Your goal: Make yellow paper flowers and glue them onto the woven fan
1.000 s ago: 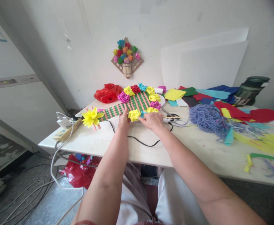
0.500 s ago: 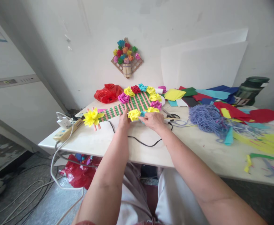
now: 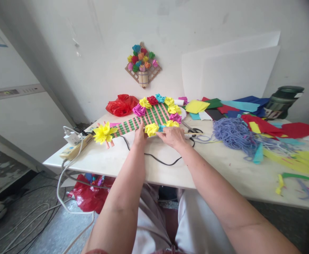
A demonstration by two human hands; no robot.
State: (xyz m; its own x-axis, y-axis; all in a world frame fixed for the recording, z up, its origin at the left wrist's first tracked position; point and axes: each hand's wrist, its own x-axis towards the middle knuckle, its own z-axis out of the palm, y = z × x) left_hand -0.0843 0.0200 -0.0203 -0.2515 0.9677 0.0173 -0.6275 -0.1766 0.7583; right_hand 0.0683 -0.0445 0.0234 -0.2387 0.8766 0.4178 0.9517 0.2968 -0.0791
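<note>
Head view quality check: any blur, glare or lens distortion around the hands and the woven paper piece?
Head view: even, soft daylight with no glare; the left hand, right hand and woven paper piece are fairly sharp; wide-angle lens bends the table edge and stretches the forearms; top right corner is vignetted dark.

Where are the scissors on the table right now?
In the head view the scissors lie on the white table just right of the right hand, between the woven paper fan and the pile of purple yarn.
</note>
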